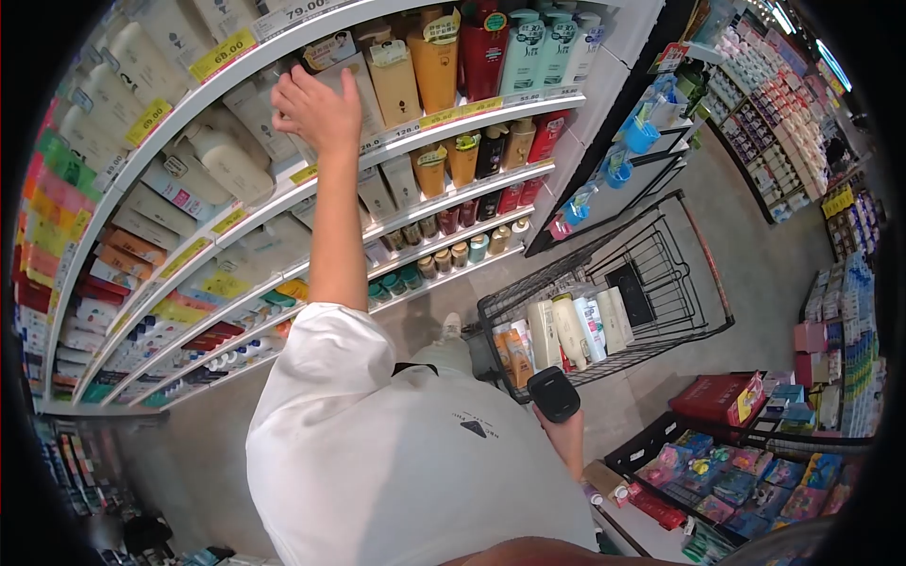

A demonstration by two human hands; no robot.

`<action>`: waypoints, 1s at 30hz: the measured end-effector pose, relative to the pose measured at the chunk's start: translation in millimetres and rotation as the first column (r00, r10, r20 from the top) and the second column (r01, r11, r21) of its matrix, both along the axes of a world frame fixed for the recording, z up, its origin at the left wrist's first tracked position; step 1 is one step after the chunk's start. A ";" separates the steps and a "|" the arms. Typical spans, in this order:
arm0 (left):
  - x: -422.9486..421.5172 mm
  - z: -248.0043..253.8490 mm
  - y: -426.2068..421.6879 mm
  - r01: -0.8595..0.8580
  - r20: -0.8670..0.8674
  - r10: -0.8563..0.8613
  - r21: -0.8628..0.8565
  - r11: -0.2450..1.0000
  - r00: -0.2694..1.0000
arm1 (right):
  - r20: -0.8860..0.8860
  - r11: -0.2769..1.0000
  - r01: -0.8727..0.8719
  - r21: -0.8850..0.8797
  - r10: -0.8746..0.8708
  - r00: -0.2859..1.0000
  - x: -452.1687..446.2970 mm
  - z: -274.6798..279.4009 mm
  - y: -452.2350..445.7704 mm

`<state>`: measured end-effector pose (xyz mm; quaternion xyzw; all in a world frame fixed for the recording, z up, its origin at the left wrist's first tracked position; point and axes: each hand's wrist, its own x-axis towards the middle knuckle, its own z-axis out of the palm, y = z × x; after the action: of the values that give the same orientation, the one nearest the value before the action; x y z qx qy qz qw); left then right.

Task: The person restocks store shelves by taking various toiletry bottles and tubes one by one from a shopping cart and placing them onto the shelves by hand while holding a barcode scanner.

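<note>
A pale box [368, 102] stands on a white store shelf [569, 101], partly behind the left hand [321, 108]. That hand's fingers and thumb are spread; I cannot tell whether they grip the box. Beside it stand a tan pump bottle [392, 80], an amber bottle [437, 64] and a red bottle [484, 55]. The right hand [565, 435] is wrapped around 1 black device [553, 394], near a wire cart [706, 255] that holds pale bottles [568, 330] and orange packs [517, 358]. A black crate [640, 440] holds colourful packets [731, 486]. Price labels, 1 reading 68.00 [223, 57], line the shelves above a grey floor [760, 274].
</note>
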<state>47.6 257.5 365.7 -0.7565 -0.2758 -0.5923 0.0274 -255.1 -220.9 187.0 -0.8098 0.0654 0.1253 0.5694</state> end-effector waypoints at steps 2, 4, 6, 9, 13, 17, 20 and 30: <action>-2.2 8.8 7.4 -0.036 -0.055 0.037 0.012 0.999 0.998 | 0.014 1.000 -0.014 0.028 0.013 1.000 2.6 3.1 2.6; -7.1 18.2 14.2 -0.035 -0.175 0.051 0.091 0.995 0.983 | 0.026 0.998 -0.032 0.052 0.031 0.999 4.5 3.3 3.9; -12.2 29.2 18.1 -0.032 -0.257 0.050 0.073 0.997 0.965 | 0.012 0.998 -0.056 0.038 0.055 0.998 6.7 2.9 5.6; -16.6 36.4 22.7 -0.022 -0.341 0.045 0.070 0.997 0.939 | 0.011 0.996 -0.079 0.049 0.079 0.997 11.8 11.0 10.2; -17.8 34.0 31.3 -0.027 -0.396 0.061 0.091 0.995 0.916 | 0.002 0.993 -0.102 0.050 0.102 0.995 16.8 13.3 13.2; -16.7 29.0 47.3 0.019 -0.364 0.018 0.096 0.995 0.931 | -0.021 0.994 -0.095 0.059 0.096 0.995 17.0 14.4 15.1; -19.1 31.4 53.9 0.049 -0.411 -0.007 0.091 0.995 0.911 | -0.029 0.993 -0.097 0.073 0.099 0.995 15.9 3.9 13.8; -22.4 38.1 52.3 0.055 -0.484 -0.031 0.036 0.998 0.874 | -0.026 0.992 -0.116 0.044 0.117 0.993 18.3 -3.4 20.8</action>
<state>25.1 309.8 403.8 -0.8854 -0.2289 -0.3918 0.1005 -236.8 -200.1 183.6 -0.7980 0.0234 0.1711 0.5773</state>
